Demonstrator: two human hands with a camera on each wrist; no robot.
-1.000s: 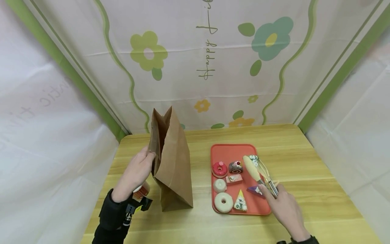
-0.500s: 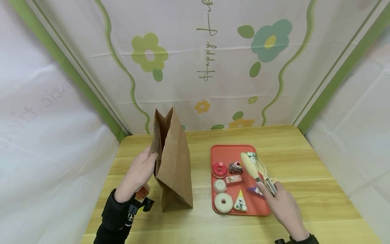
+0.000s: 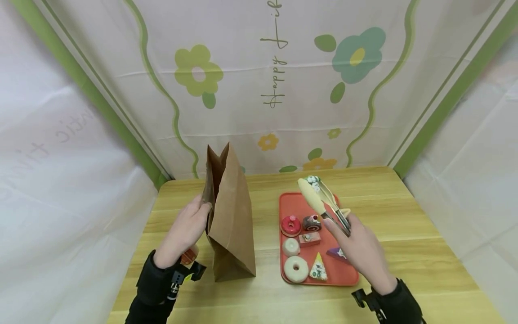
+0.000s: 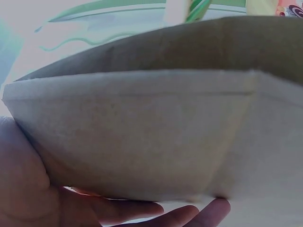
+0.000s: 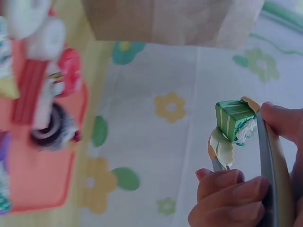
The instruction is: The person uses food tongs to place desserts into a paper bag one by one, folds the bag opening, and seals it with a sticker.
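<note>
A brown paper bag point(image 3: 232, 225) stands upright on the table with its mouth open at the top. My left hand point(image 3: 184, 231) holds the bag's left side near the rim; the left wrist view has fingers point(image 4: 175, 217) along the outside of the paper. My right hand point(image 3: 362, 245) grips a pair of tongs point(image 3: 329, 204) with cream-coloured tips and metal arms. Between those tips is a green toy cake piece point(image 5: 235, 116) with white topping, lifted above the far part of the red tray point(image 3: 289, 200). The bag's inside bottom is hidden.
The tray bears a pink donut point(image 3: 291, 226), a chocolate roll point(image 3: 312, 222), a pink cake slice point(image 3: 309, 239), white donuts point(image 3: 296, 269), a yellow-tipped wedge point(image 3: 318, 268) and a purple wedge point(image 3: 337, 254). A small brown item point(image 3: 189, 255) sits partly hidden behind my left wrist.
My right hand has raised the tongs with the green cake piece and moved them left and away from me. My left hand has shifted slightly right with the bag's rim.
</note>
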